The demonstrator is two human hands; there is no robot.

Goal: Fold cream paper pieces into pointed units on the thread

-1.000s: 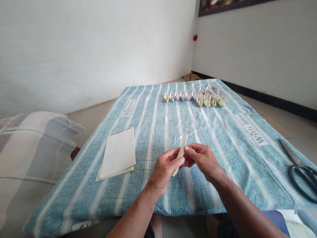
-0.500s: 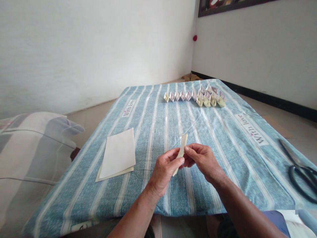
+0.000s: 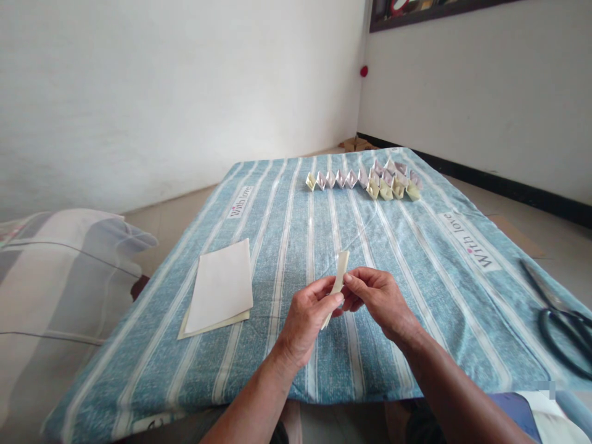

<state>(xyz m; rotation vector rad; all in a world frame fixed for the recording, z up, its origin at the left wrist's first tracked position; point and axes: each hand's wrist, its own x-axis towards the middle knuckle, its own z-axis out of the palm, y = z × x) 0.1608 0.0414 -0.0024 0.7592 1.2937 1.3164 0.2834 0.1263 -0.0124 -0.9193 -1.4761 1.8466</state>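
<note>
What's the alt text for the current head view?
A person's left hand and right hand pinch a narrow pale paper strip over a blue striped cloth. Beyond them sit small folded paper pieces; flat paper sheets lie to the left, scissors at the right edge.

Sheets (image 3: 224,287) lie left of the strip (image 3: 341,269), scissors (image 3: 556,308) right.

Only slight change noted: folded paper strip (image 3: 341,272) shifted a touch leftward, left hand's (image 3: 308,317) thumb with it.
</note>
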